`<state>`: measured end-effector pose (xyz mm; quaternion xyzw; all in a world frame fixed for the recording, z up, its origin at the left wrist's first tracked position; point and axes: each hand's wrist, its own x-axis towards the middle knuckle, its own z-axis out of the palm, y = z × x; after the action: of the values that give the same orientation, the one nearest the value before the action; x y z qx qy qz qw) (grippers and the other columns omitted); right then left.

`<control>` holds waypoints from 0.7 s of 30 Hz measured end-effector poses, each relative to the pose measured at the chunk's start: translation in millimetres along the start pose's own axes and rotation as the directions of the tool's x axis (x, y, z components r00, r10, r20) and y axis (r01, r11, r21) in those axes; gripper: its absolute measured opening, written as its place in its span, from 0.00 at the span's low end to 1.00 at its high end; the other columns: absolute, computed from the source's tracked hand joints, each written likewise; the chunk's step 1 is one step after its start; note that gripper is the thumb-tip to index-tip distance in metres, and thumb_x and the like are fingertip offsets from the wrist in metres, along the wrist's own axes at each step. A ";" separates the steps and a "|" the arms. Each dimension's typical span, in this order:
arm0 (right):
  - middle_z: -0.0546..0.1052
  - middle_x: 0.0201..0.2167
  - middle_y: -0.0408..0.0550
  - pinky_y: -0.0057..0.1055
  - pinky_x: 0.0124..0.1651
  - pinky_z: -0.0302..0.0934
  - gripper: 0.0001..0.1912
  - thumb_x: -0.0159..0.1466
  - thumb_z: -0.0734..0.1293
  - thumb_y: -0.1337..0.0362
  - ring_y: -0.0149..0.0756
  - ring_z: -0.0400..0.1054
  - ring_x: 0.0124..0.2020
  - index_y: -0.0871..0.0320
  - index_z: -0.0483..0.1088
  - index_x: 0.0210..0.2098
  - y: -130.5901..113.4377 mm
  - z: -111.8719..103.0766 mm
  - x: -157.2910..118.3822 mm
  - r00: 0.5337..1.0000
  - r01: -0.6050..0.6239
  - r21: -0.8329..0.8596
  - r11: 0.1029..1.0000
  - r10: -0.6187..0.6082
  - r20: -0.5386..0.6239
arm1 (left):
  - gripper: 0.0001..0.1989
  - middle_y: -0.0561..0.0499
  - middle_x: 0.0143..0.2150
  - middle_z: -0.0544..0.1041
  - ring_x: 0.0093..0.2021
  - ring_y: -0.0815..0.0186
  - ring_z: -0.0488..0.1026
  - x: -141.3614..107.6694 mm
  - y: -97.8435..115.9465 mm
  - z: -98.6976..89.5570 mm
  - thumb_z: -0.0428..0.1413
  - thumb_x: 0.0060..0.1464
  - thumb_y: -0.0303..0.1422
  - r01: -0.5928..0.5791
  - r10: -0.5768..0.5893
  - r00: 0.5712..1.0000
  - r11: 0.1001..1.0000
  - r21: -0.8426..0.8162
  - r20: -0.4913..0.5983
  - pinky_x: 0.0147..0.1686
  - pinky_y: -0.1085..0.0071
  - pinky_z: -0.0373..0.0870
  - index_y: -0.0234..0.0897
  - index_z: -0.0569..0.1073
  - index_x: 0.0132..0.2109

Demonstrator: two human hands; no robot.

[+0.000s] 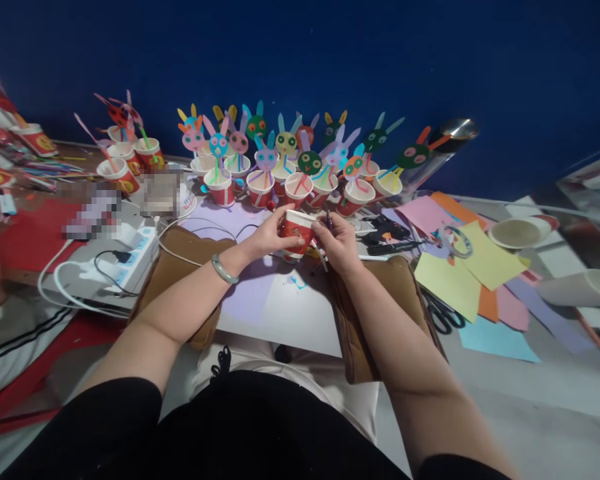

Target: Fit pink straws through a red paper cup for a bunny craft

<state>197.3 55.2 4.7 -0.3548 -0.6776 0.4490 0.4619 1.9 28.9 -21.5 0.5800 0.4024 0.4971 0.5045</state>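
Note:
A red paper cup (pixel 300 227) with a white rim is held over the table, its mouth tipped slightly. Around its left side wrap the fingers and thumb of my left hand (pixel 275 235), which is closed on it. My right hand (pixel 337 240) is also closed, its thumb against the cup's right side. A dark, thin pen-like stick (pixel 329 221) pokes up between the right fingers. Beneath the cup lie lilac paper (pixel 250 293) and a white sheet (pixel 305 313) with small blue scraps. Some white sticks under the right hand are partly hidden.
Several red cups (pixel 260 190) with paper rabbit heads stand along the blue wall. To the right lie coloured paper sheets (pixel 450 280), a tape roll (pixel 455 241) and black scissors (pixel 443 317). A power strip (pixel 135 257) with cables is at left. Brown cushioned pads (pixel 185 253) lie under my forearms.

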 end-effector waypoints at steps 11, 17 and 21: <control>0.74 0.36 0.49 0.37 0.35 0.64 0.39 0.58 0.70 0.32 0.43 0.70 0.36 0.50 0.68 0.59 -3.0 6.0 -6.6 0.997 0.009 0.076 0.997 -0.003 -0.072 | 0.51 0.34 0.70 0.67 0.70 0.47 0.68 -5.6 6.7 3.2 0.70 0.49 0.50 -0.305 0.347 0.933 0.901 0.307 -0.091 0.68 0.51 0.67 0.40 0.57 0.72; 0.68 0.26 0.42 0.33 0.28 0.57 0.40 0.49 0.76 0.31 0.34 0.62 0.25 0.53 0.72 0.48 -5.8 5.5 -6.7 0.995 -0.093 0.180 0.979 0.097 -0.017 | 0.43 0.34 0.64 0.74 0.65 0.49 0.72 -8.8 10.3 10.5 0.69 0.50 0.50 -0.365 0.418 0.904 0.865 0.344 -0.093 0.66 0.52 0.69 0.36 0.66 0.66; 0.68 0.26 0.42 0.33 0.28 0.54 0.39 0.48 0.76 0.31 0.33 0.60 0.26 0.53 0.71 0.46 -4.7 5.8 -4.4 0.998 -0.052 0.149 0.988 0.056 -0.022 | 0.44 0.35 0.64 0.74 0.64 0.49 0.73 -7.5 8.4 11.1 0.70 0.47 0.53 -0.328 0.366 0.926 0.902 0.281 -0.093 0.64 0.53 0.71 0.36 0.67 0.65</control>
<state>193.0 48.0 6.8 -0.3433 -0.6267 0.5057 0.4834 11.2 18.2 -14.5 0.6661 0.3894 0.5625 0.2971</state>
